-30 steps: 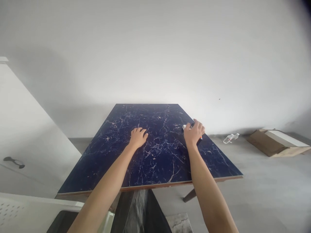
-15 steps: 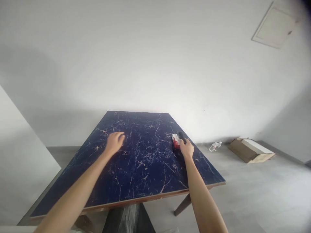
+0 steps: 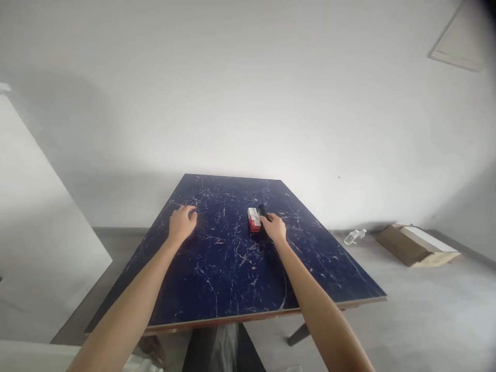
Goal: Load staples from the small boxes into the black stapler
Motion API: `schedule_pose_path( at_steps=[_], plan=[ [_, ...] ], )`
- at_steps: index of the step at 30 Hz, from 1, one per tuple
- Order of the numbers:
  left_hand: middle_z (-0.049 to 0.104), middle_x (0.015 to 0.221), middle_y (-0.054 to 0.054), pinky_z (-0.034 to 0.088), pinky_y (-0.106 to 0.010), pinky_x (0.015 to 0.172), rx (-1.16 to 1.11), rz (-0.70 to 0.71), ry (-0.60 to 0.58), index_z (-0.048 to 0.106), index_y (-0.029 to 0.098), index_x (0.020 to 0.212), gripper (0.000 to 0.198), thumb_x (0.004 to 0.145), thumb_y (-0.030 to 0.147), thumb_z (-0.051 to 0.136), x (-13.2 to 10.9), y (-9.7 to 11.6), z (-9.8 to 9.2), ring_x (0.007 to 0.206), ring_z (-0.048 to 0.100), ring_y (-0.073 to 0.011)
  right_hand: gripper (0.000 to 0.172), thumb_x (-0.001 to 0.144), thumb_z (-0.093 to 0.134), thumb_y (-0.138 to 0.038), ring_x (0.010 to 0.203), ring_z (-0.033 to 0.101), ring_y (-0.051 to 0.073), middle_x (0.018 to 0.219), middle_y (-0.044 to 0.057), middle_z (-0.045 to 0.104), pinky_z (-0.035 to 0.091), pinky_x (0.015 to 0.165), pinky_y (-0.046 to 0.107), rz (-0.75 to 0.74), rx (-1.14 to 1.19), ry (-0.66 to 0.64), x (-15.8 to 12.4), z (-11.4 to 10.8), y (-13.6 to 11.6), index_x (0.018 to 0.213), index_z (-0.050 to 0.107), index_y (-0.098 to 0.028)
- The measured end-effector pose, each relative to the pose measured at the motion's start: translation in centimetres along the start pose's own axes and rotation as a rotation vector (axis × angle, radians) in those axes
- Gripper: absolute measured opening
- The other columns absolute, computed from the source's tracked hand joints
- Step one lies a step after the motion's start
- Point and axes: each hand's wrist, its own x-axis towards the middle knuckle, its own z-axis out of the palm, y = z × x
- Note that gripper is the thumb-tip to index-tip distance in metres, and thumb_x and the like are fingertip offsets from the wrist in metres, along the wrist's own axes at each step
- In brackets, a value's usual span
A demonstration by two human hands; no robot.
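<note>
My right hand point(image 3: 275, 226) is closed around a short black cylinder point(image 3: 262, 210), whose exact kind I cannot make out. Directly to the left of the cylinder is a small red-and-white box point(image 3: 254, 220), on or just above the blue marbled table point(image 3: 232, 268). The box seems to touch the cylinder or the thumb. Over the left part of the table, my left hand point(image 3: 182, 223) holds nothing. Its fingers are loosely curved, with the thumb apart from them.
A clear plastic bottle point(image 3: 354, 236) and an opened cardboard box point(image 3: 417, 245) lie on the floor to the right. The white wall point(image 3: 248, 103) rises behind the table's far edge. A white panel point(image 3: 46, 222) stands at left.
My right hand has moved left across the table with the black cylinder, and the red-and-white box has shifted left with it. My left hand has barely moved. The view has shifted slightly left.
</note>
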Motion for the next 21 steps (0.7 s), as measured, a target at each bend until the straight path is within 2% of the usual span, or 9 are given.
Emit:
schedule_pose_path(
  at_steps=[3,5,8,10,13,17,19,21],
  plan=[
    [0.072,0.118,-0.011,0.046,-0.042,0.102,-0.167,-0.061,-0.104,0.072,0.02,0.113,0.032,0.092,0.031,0.05,-0.5,0.7,-0.2,0.111,0.065,-0.0297,0.043,0.083,0.064,-0.05,0.102,0.072,0.03,0.109,0.012,0.076,0.053,0.085,0.038,-0.03,0.023,-0.075,-1.6,3.9,-4.0,0.114,0.072,-0.022],
    [0.076,0.109,-0.009,0.049,-0.037,0.096,-0.287,-0.109,-0.208,0.076,0.021,0.102,0.031,0.093,0.035,0.049,-0.8,1.1,-0.2,0.104,0.068,-0.0272,0.042,0.084,0.064,-0.051,0.101,0.072,0.029,0.109,0.012,0.076,0.053,0.086,0.038,-0.059,0.045,-0.113,-3.3,6.6,-6.7,0.114,0.07,-0.022],
    [0.078,0.099,-0.005,0.052,-0.03,0.086,-0.311,-0.132,-0.229,0.077,0.023,0.094,0.036,0.096,0.041,0.046,-0.8,1.4,0.1,0.095,0.071,-0.0233,0.043,0.084,0.064,-0.055,0.099,0.071,0.031,0.107,0.013,0.074,0.054,0.085,0.04,-0.1,0.101,-0.15,-6.2,10.2,-10.2,0.112,0.068,-0.022],
    [0.077,0.107,-0.006,0.051,-0.03,0.087,-0.302,-0.177,-0.179,0.075,0.022,0.103,0.042,0.098,0.042,0.038,-0.6,1.1,0.1,0.1,0.07,-0.0235,0.049,0.088,0.059,-0.059,0.1,0.069,0.03,0.116,0.014,0.07,0.053,0.086,0.041,-0.176,0.127,-0.105,-7.9,11.9,-11.8,0.12,0.063,-0.023],
    [0.074,0.117,-0.009,0.049,-0.032,0.091,-0.285,-0.258,-0.099,0.07,0.018,0.113,0.049,0.101,0.038,0.027,-0.1,0.1,-0.3,0.108,0.067,-0.0246,0.046,0.097,0.046,-0.055,0.11,0.065,0.029,0.128,0.015,0.063,0.051,0.091,0.039,-0.281,0.165,-0.111,-9.2,13.1,-12.5,0.127,0.058,-0.022],
    [0.076,0.106,-0.009,0.05,-0.033,0.089,-0.274,-0.285,-0.121,0.073,0.019,0.1,0.041,0.098,0.04,0.037,-0.4,-0.5,-0.9,0.102,0.069,-0.0265,0.041,0.097,0.042,-0.035,0.116,0.062,0.028,0.133,0.016,0.06,0.049,0.097,0.039,-0.259,0.186,-0.175,-7.5,13.2,-11.4,0.133,0.053,-0.017],
    [0.076,0.107,-0.007,0.05,-0.033,0.089,-0.273,-0.262,-0.137,0.073,0.022,0.1,0.036,0.097,0.04,0.042,-1.1,-0.1,-1.0,0.102,0.069,-0.0263,0.052,0.089,0.047,-0.022,0.122,0.058,0.028,0.139,0.014,0.058,0.046,0.103,0.039,-0.3,0.145,-0.24,-6.0,13.3,-10.9,0.141,0.046,-0.017],
    [0.075,0.114,-0.008,0.05,-0.034,0.093,-0.266,-0.237,-0.134,0.071,0.022,0.107,0.033,0.097,0.039,0.044,-1.8,0.7,-0.9,0.107,0.068,-0.0264,0.068,0.082,0.049,-0.016,0.13,0.053,0.029,0.141,0.012,0.058,0.04,0.108,0.043,-0.389,0.087,-0.337,-4.7,13.4,-10.8,0.149,0.038,-0.017]
  ],
)
